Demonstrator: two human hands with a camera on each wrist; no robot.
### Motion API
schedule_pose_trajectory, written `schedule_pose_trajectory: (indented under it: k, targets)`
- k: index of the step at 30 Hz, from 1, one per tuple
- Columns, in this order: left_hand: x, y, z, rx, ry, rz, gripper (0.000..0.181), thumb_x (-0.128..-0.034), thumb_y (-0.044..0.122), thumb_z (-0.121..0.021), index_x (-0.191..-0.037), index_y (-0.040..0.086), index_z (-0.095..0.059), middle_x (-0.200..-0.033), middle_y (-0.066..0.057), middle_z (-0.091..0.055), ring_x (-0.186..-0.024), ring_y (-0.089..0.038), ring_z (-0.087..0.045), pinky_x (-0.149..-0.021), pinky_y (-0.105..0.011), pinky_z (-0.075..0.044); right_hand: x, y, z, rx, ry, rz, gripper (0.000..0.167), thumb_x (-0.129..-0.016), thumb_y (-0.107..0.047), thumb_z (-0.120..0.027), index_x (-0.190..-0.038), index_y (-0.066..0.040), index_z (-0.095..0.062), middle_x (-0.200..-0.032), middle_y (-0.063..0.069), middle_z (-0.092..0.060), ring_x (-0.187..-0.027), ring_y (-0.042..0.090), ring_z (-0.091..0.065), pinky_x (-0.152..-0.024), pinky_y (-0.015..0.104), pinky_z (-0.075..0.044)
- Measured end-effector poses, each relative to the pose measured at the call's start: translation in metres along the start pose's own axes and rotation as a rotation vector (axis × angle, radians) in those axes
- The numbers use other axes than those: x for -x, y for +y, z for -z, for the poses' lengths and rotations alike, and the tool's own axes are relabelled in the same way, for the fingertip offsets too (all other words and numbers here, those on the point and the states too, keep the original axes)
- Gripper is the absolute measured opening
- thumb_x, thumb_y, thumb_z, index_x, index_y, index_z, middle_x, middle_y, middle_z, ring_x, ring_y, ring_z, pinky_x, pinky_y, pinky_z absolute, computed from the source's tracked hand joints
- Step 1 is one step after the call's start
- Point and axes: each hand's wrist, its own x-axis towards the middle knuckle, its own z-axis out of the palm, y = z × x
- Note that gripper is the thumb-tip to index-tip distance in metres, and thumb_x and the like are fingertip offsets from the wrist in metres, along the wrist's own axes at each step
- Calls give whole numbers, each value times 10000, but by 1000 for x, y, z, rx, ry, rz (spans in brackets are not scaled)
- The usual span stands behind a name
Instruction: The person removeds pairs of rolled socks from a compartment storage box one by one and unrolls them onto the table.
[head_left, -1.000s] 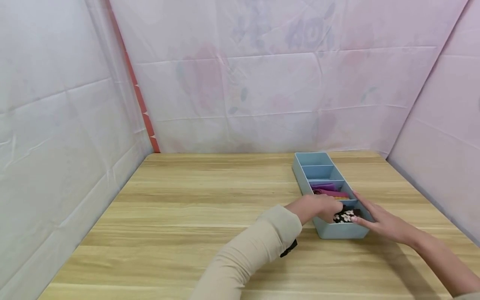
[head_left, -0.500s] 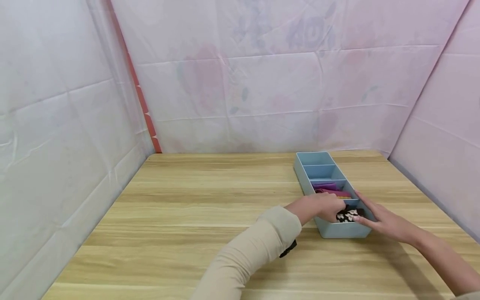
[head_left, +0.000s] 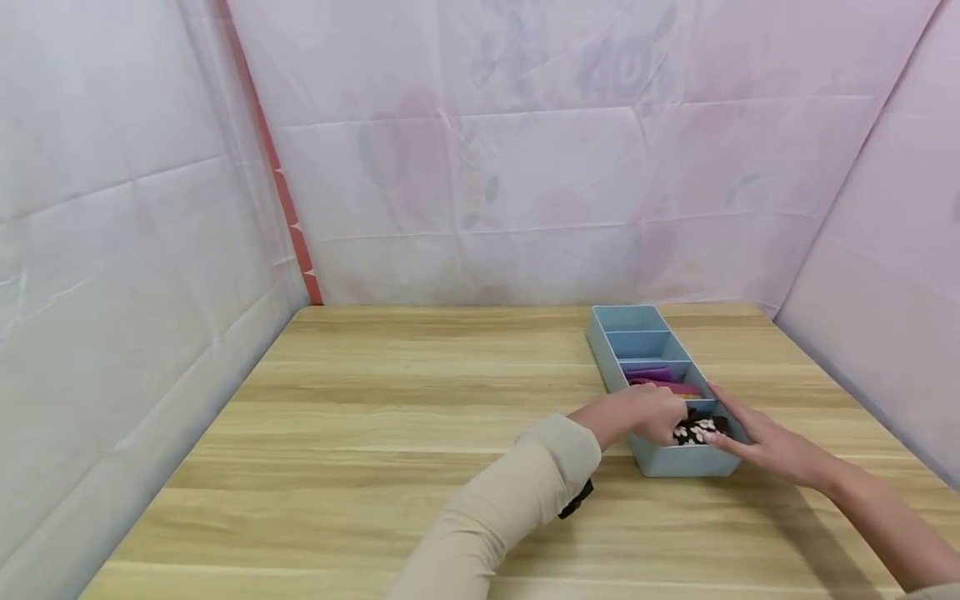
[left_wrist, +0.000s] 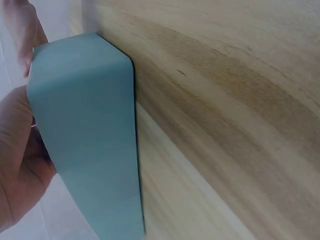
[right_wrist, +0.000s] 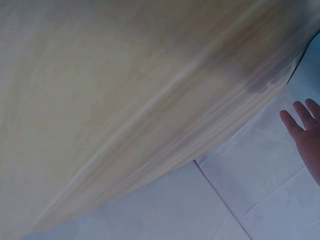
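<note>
Black floral cloth (head_left: 697, 432) sits in the nearest section of the blue four-compartment organizer (head_left: 686, 462). My left hand (head_left: 649, 414) is in there; can't tell whether its grip pinches cloth. Right hand (head_left: 776, 447), fingers straight, against right wall: best brace there, I judge, tucking edges flat.

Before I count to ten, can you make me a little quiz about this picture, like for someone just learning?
1. How many sections does the blue box have?
2. True or false: the purple cloth lies in the section nearest the person.
3. In the head view, which hand is at the box's right side? A) left B) right C) neither

Key:
1. Four.
2. False; the black flowered cloth lies there.
3. B, the right hand.
</note>
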Motion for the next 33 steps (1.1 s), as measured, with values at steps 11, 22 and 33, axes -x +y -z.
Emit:
schedule_pose_trajectory:
  k: [11,22,33]
  targets:
    - [4,-7,2,-8,55,-38,137,-828,320,-638,-777,215,-567,-676,97,-481,-609,-42,-448,-534,-185,-350,-2,0,-3,36,9,19,795,-901,-215,-590,-1472,-55,-59,-1366,385,-209,-1180,571,-247,-863,679,-227]
    - [11,0,24,-105,46,-29,288,-798,449,-655,-983,242,-579,-822,131,-525,-766,-15,-502,-705,-162,-408,1,2,-1,30,22,29,781,-910,-199,-581,-1474,-68,-58,-1405,346,-179,-1213,532,-222,-903,56,-37]
    - [25,-8,46,-149,121,-22,298,-827,459,-624,-1023,241,-572,-851,122,-552,-737,-18,-516,-689,-168,-425,0,4,-4,6,55,104,716,-900,-143,-589,-1426,54,-147,-1336,379,-274,-1252,43,-161,-867,4,-96]
